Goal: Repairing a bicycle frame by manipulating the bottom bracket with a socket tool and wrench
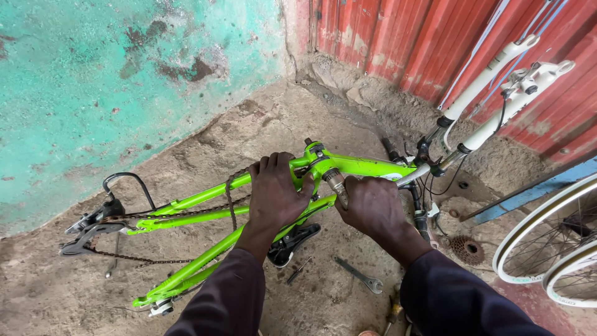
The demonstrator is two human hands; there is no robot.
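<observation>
The left hand (277, 190) is closed over the bright green bicycle frame (205, 199), fingers wrapped across the tubes just beside the bottom bracket shell (318, 155). The right hand (373, 205) is curled shut around a metal tool (336, 183) that stands in the bottom bracket shell, thumb side toward the left hand; the two hands sit close together with only the shell and tool between them.

The frame lies upside down on the concrete floor (261, 118), its rear stays running away from the left hand toward the far left. A rusty chain (186, 213) hangs loose along those stays and loops up beside the left hand's fingers. At the far end of the stays sits the rear derailleur (87, 233), with a black curved guard (127, 182) just above it. Under the left wrist a black saddle (292, 242) rests on the floor.

Beyond the right hand, the white suspension fork (497, 93) points up toward a red corrugated wall (410, 37). Below the right wrist a spanner (359, 275) lies on the floor, and further right a rusty cassette sprocket (467, 249). Two white-rimmed wheels (553, 242) lean at the far right. Beyond the left hand stands a worn turquoise wall (93, 81).
</observation>
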